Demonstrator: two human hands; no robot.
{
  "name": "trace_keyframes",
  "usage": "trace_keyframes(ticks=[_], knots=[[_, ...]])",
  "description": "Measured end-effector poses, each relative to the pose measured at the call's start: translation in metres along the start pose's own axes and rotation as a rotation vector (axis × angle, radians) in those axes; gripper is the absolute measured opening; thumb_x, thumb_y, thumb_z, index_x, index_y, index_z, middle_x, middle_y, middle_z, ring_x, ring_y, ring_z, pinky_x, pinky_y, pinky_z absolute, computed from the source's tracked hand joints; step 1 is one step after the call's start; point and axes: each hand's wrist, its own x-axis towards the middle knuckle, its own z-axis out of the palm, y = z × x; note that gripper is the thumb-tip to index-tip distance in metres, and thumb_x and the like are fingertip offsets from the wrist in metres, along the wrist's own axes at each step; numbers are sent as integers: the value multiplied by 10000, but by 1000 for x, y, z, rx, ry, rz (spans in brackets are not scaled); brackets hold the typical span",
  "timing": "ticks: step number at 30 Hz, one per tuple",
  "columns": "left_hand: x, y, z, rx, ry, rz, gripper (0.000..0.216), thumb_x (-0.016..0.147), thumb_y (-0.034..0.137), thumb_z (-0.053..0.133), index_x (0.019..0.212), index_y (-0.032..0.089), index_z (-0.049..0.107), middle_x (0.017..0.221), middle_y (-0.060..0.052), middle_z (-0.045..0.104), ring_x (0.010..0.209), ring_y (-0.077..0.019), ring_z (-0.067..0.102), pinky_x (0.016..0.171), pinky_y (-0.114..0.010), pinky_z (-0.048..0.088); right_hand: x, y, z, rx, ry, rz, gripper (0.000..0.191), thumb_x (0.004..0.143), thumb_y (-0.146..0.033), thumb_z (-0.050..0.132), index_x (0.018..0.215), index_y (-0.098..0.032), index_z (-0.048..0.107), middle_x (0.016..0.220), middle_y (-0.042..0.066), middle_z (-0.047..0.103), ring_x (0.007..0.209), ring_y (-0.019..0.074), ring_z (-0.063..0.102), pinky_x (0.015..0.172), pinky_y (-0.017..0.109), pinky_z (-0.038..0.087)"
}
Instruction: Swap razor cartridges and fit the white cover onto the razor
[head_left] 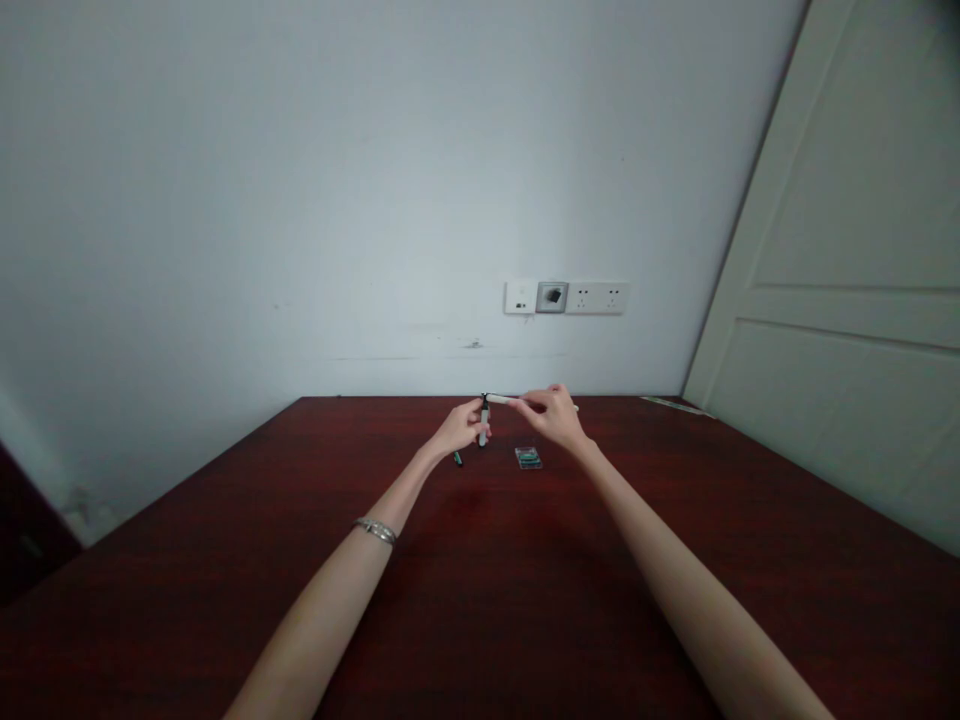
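Pinching slim white pieces [484, 424], both hands [553, 412] are near the table's far edge [390, 399].

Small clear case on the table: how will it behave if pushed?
The clear case looks like thin plastic, so probably stiff and light. Lying flat on the smooth-looking table, it would likely slide rather than roll or tip.

scuffed pale wall [375, 200] | wall sockets [596, 297] | dark red tabletop [487, 620] | pale door-like panel [847, 230] at right | dim, cool light
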Motion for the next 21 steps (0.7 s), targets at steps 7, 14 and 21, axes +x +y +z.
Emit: trace_keyframes(ticks=[7, 14, 21], knots=[[0, 5, 1, -27, -27, -1, 163, 721, 87, 487, 874, 139, 463, 647, -12, 596, 541, -110, 604, 516, -204, 456, -1, 9, -4, -2, 27, 44, 490, 854, -522, 408, 667, -166, 688, 631, 40, 665, 546, 104, 507, 728, 264, 289], [2, -9, -2, 78, 22, 85, 166, 724, 105, 497, 885, 145, 493, 688, -5, 586, 624, -110, 588, 595, -212, 443, 5, 20, -18, 185, -50, 273, 557, 795, -594, 417, 668, -131, 699, 483, -1, 481, 491, 102, 385, 511, 237, 249], [0, -4, -1, 311, 125, 166, 147, 750, 128, 492, 882, 143, 553, 711, -2, 581, 653, -115, 527, 638, -212, 401, 20, -7, -33, 393, -369, 291, 567, 737, -628, 463, 671, -118, 702, 448, -31, 368, 466, 83, 307, 474, 230, 230]])
